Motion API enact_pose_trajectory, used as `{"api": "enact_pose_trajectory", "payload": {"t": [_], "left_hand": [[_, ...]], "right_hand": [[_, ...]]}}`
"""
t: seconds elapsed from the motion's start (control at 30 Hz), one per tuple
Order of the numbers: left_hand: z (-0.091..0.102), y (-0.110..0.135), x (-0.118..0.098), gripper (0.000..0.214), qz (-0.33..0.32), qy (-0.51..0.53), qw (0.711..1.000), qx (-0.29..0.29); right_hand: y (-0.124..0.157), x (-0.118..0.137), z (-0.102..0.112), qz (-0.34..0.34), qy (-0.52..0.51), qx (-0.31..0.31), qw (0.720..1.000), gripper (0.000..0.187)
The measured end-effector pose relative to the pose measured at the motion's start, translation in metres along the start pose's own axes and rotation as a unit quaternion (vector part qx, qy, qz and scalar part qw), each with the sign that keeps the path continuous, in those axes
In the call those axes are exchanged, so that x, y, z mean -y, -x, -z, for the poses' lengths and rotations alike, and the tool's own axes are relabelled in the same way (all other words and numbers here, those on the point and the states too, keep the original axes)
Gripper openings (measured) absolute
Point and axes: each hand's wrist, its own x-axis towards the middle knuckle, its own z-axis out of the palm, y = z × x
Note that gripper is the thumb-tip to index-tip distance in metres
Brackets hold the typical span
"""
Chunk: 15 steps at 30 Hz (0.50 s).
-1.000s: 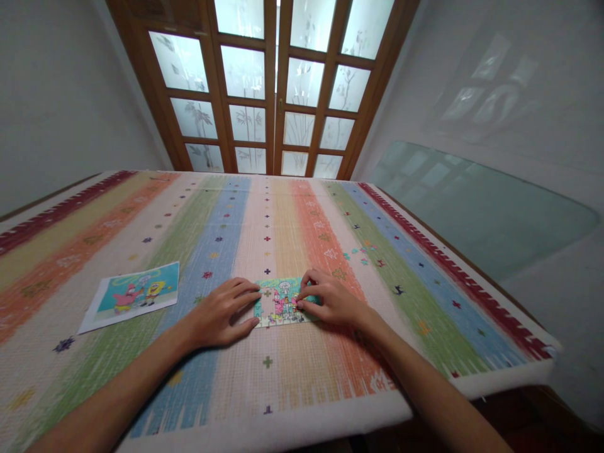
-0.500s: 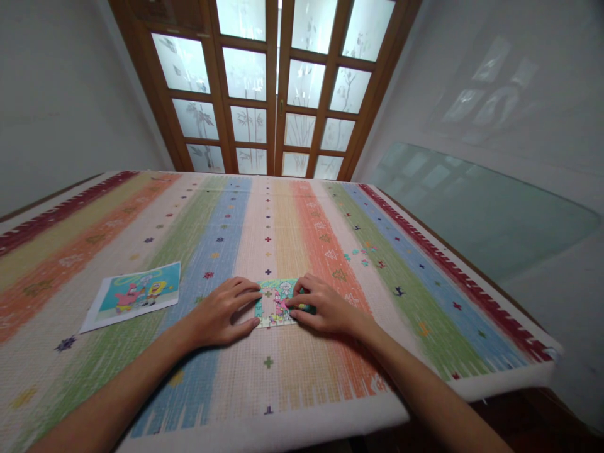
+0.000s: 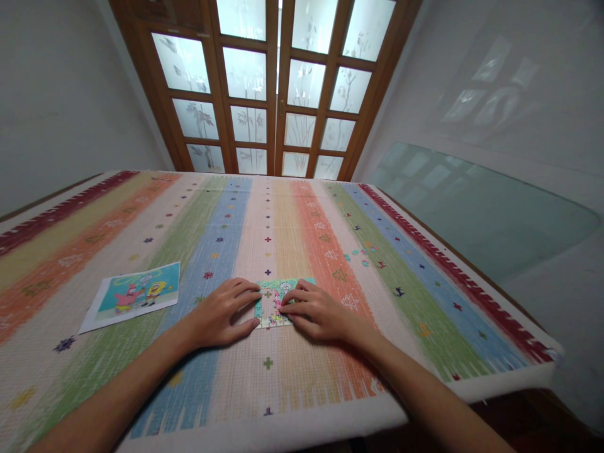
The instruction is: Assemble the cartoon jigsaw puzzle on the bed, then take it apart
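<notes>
While the small jigsaw point(image 3: 282, 288) lies flat on the striped tablecloth point(image 3: 292, 214), it is braced from both sides.
The left hand point(image 3: 218, 314) is laid open against its left edge, nothing grasped; the right hand point(image 3: 317, 313) is spread over its right part, and whether a piece is pinched beneath cannot be told. Pressure is probably best applied straight down.

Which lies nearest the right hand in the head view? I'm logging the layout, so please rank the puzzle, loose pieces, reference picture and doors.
1. Puzzle, under the right hand.
2. Loose pieces, beyond it, rightward.
3. Reference picture, left, past the left hand.
4. Doors, farthest back.
</notes>
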Motion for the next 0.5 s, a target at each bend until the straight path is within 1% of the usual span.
{"api": "enact_pose_trajectory", "payload": {"t": [0.2,0.5], "left_hand": [[-0.0004,0.0002,-0.0003,0.033,0.004,-0.002,1.0,-0.001],[0.0,-0.0004,-0.0005,0.032,-0.004,-0.009,1.0,0.002]], "right_hand": [[-0.0012,0.0032,-0.0028,0.019,-0.006,-0.004,1.0,0.031],[-0.0039,0.006,-0.0079,0.039,0.001,0.008,0.999,0.031]]}}
